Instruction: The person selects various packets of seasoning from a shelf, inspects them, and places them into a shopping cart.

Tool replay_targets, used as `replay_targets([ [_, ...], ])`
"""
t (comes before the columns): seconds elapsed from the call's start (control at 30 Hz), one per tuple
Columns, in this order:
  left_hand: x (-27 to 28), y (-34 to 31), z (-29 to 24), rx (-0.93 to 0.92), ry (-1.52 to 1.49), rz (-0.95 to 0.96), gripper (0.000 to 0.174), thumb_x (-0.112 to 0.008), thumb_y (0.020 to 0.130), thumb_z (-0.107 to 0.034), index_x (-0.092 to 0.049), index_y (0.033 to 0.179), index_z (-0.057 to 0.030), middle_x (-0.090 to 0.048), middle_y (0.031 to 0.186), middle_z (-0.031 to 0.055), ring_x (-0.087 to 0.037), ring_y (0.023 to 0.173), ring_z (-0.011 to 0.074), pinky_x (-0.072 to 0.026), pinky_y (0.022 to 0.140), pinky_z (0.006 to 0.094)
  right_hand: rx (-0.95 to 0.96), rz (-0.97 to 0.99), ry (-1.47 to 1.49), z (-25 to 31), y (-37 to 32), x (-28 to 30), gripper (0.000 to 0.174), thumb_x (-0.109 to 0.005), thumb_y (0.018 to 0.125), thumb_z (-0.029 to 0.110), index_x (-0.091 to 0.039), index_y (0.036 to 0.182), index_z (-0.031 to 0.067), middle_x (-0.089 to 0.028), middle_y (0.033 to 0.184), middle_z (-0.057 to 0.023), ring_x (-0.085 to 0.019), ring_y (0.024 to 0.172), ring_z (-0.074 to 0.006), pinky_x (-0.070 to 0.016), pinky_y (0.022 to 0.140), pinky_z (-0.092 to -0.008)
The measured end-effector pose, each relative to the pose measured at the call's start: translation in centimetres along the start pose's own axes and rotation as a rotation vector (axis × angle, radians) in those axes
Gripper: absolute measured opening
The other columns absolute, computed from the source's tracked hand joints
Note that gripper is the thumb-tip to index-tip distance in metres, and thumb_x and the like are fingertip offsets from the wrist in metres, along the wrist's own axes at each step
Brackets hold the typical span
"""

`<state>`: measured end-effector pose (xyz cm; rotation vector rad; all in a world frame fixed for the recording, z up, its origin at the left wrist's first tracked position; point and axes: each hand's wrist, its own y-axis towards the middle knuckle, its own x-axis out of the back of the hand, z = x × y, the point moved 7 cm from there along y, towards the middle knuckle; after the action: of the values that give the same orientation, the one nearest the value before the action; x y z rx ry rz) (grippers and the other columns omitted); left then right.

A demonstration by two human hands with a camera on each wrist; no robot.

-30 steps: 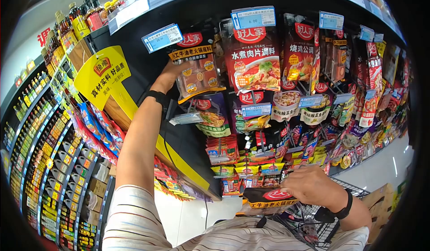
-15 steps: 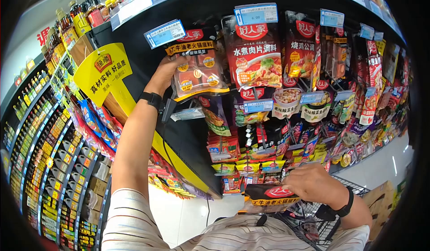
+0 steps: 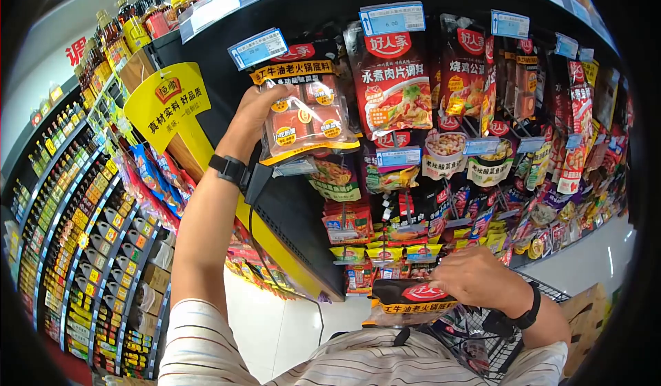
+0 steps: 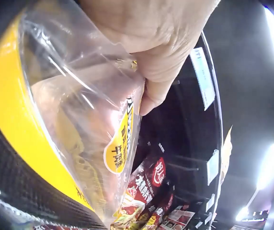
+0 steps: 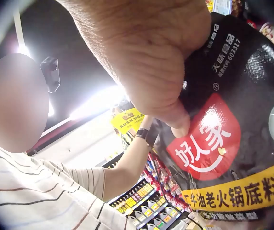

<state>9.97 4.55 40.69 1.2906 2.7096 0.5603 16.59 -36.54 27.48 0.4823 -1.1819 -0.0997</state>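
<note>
My left hand (image 3: 249, 116) grips the left edge of a hotpot base packet (image 3: 313, 132) at the upper left of the rack, thumb over its front. This packet has a black top, a yellow band and a clear window with reddish-brown blocks inside; its top is just below a price tag (image 3: 257, 48). In the left wrist view its clear film (image 4: 86, 110) bulges beside the thumb. Low in front of the striped shirt, my right hand (image 3: 478, 276) pinches a second, matching hotpot base packet (image 3: 420, 294) by its black top edge, thumb next to the red logo.
Red seasoning pouches (image 3: 390, 86) hang on hooks to the right, with more packets in rows below. A wire shopping cart (image 3: 502, 358) holding packets stands at the lower right. A yellow sign (image 3: 169, 103) juts out at the left, before shelves of bottles (image 3: 65, 248).
My left hand has taken a fuller grip on the upper packet, which has come outward and shows larger and more tilted. My right hand and its packet stay nearly in place.
</note>
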Motion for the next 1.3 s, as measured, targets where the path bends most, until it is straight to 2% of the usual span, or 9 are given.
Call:
replay_targets([
  [0.2,-0.8,-2.7,-1.4,0.013,-0.107,0.021,0.036,-0.071,0.088,-0.017,-0.06,0.116,0.0021,-0.07,0.104,0.0103,-0.071,0.091,0.0184,-0.0577,0.086,0.0321,0.005,0.021,0.003,0.1,-0.5,0.2,0.007,-0.067,0.083,0.01,-0.06,0.083,0.008,-0.06,0.072,-0.0072,-0.065,0.07,-0.0269,-0.0505,0.061,-0.0392],
  [0.33,-1.0,-4.8,-2.3,0.043,-0.158,0.014,0.036,-0.074,0.089,-0.021,-0.059,0.112,0.0029,-0.071,0.107,0.0132,-0.074,0.089,0.0191,-0.0619,0.082,0.0318,0.008,0.022,0.009,0.1,-0.8,0.3,0.007,-0.067,0.083,0.01,-0.061,0.084,0.008,-0.06,0.073,-0.0075,-0.065,0.071,-0.0273,-0.0508,0.061,-0.0395],
  [0.5,-0.7,-7.5,-2.7,0.117,-0.136,-0.035,0.042,-0.074,0.087,-0.019,-0.057,0.119,0.003,-0.071,0.106,0.0134,-0.073,0.093,0.0205,-0.061,0.085,0.035,0.007,0.028,0.014,0.2,-0.9,0.5,0.007,-0.066,0.083,0.011,-0.06,0.083,0.0077,-0.061,0.074,-0.0083,-0.065,0.072,-0.0283,-0.0514,0.063,-0.0398],
  [0.73,-1.1,-11.6,-3.0,0.106,-0.241,-0.039,0.046,-0.073,0.088,-0.018,-0.054,0.124,0.0039,-0.069,0.114,0.0144,-0.072,0.095,0.0206,-0.0602,0.087,0.0352,0.008,0.067,-0.013,0.3,-0.7,0.8,0.008,-0.065,0.084,0.012,-0.059,0.08,0.0079,-0.06,0.073,-0.0083,-0.065,0.071,-0.0284,-0.0512,0.064,-0.0396],
  [0.9,-1.4,-13.4,-4.0,0.015,-0.274,-0.087,0.042,-0.07,0.089,-0.019,-0.056,0.123,0.0029,-0.069,0.113,0.0121,-0.072,0.095,0.0192,-0.0599,0.086,0.0344,0.032,0.096,-0.061,0.5,-0.7,0.8,0.008,-0.063,0.084,0.012,-0.059,0.08,0.0081,-0.059,0.073,-0.0077,-0.064,0.07,-0.0282,-0.051,0.063,-0.0393],
  [1.03,-2.3,-14.0,-4.2,0.034,-0.199,-0.031,0.043,-0.066,0.09,-0.022,-0.058,0.124,0.0035,-0.071,0.111,0.0114,-0.072,0.091,0.017,-0.0595,0.083,0.0315,0.033,0.088,-0.06,0.8,-0.6,1.4,0.007,-0.064,0.083,0.012,-0.059,0.08,0.0083,-0.059,0.073,-0.0071,-0.064,0.071,-0.0279,-0.0516,0.064,-0.0389],
  [1.13,-4.1,-15.1,-4.2,0.03,-0.097,0.016,0.045,-0.066,0.089,-0.022,-0.058,0.126,0.0029,-0.069,0.114,0.0103,-0.07,0.097,0.0153,-0.0565,0.087,0.0312,0.019,0.068,-0.033,0.7,-1.0,1.4,0.007,-0.065,0.082,0.012,-0.059,0.081,0.0089,-0.059,0.073,-0.0065,-0.065,0.071,-0.0273,-0.0521,0.064,-0.0385],
  [1.3,-7.1,-17.5,-2.6,0.15,-0.096,0.082,0.048,-0.069,0.087,-0.023,-0.057,0.126,0.0027,-0.068,0.112,0.0089,-0.067,0.098,0.0138,-0.0537,0.088,0.0297,0.034,0.071,-0.062,0.6,-2.0,1.2,0.007,-0.066,0.08,0.013,-0.06,0.083,0.0097,-0.058,0.074,-0.0055,-0.065,0.072,-0.0258,-0.0516,0.064,-0.0382],
])
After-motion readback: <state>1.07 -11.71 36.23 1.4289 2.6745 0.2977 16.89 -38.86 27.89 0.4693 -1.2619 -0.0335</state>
